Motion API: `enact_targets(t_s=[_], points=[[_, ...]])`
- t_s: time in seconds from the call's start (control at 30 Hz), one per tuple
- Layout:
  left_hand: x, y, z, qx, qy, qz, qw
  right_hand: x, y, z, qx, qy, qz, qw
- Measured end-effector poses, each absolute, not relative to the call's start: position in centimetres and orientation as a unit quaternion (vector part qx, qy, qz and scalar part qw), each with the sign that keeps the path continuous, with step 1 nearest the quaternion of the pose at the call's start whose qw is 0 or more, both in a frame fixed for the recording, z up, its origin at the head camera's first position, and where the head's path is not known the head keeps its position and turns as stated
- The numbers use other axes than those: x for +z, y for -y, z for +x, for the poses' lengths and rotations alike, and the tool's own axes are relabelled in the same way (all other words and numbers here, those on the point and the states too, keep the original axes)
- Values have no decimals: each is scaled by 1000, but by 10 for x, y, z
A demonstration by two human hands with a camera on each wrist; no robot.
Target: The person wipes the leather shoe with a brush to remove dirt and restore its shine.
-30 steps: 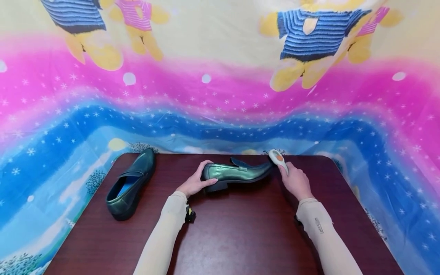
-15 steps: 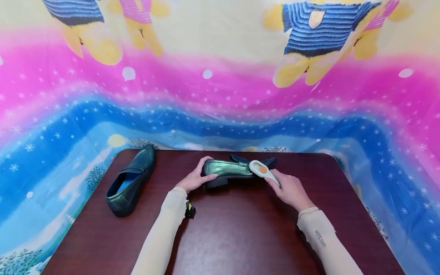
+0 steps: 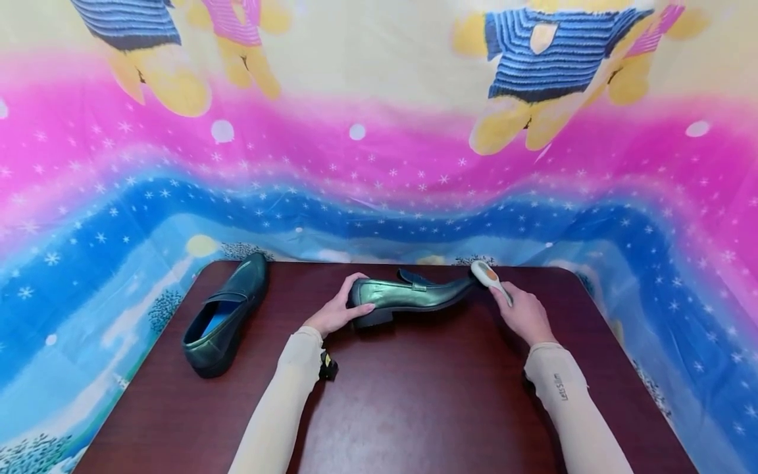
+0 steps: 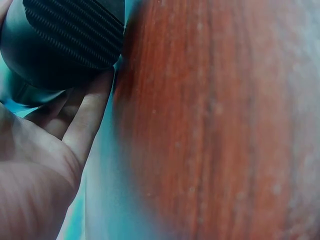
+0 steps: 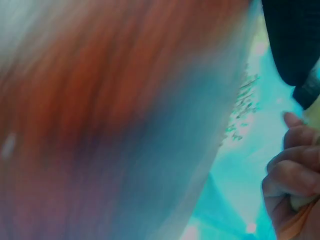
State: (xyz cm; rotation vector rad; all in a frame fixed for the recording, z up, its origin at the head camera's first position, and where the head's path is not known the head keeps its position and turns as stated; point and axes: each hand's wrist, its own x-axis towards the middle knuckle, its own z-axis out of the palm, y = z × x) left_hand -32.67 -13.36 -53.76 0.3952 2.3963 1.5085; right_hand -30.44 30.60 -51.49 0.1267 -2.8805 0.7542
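Along the far, left and right sides, draped cloth [image 3: 379, 174] banded in cream, pink and blue, printed with large yellow figures [image 3: 535, 72] in striped shirts. In front of it, a dark reddish-brown counter [image 3: 391, 401] with rounded far corners and a patch of reflected light. Reaching in from the near side, two pale sleeves [image 3: 278, 395], the right one bearing dark lettering [image 3: 560, 387]. On the far left of the counter, one dark green loafer [image 3: 227, 296], upright, toe to the far side, blue insole [image 3: 219, 317] in sight. Over the far middle of the counter, a second, metallic-green loafer [image 3: 408, 296], set lengthwise across the scene, heel to the left, toe to the right. Around its heel, the left hand [image 3: 336, 313], gripping with thumb on the near side and fingers at the back; ribbed heel underside [image 4: 75, 32] visible in the left wrist view. Beyond the toe, on the right, the right hand [image 3: 524, 313], fingers curled round the handle of a white brush [image 3: 482, 273] with an orange patch, brush head right at the toe tip; exact contact hard to tell. By the left cuff, a small black device [image 3: 328, 366].
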Motion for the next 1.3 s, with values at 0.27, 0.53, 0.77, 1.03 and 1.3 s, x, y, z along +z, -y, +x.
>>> enact_targets(t_s=[0.27, 0.53, 0.77, 1.03, 1.3], points=[[-533, 135, -324, 529, -827, 163, 103, -501, -290, -296, 274, 957, 41, 90], [-528, 130, -320, 491, -849, 188, 54, -495, -254, -280, 309, 946, 81, 64], [-530, 124, -317, 444, -873, 201, 31, -504, -231, -269, 298, 948, 108, 19], [-522, 112, -313, 330, -923, 198, -27, -508, -223, -255, 318, 943, 89, -33], [-510, 96, -309, 267, -942, 199, -37, -516, -216, -237, 342, 933, 69, -88]])
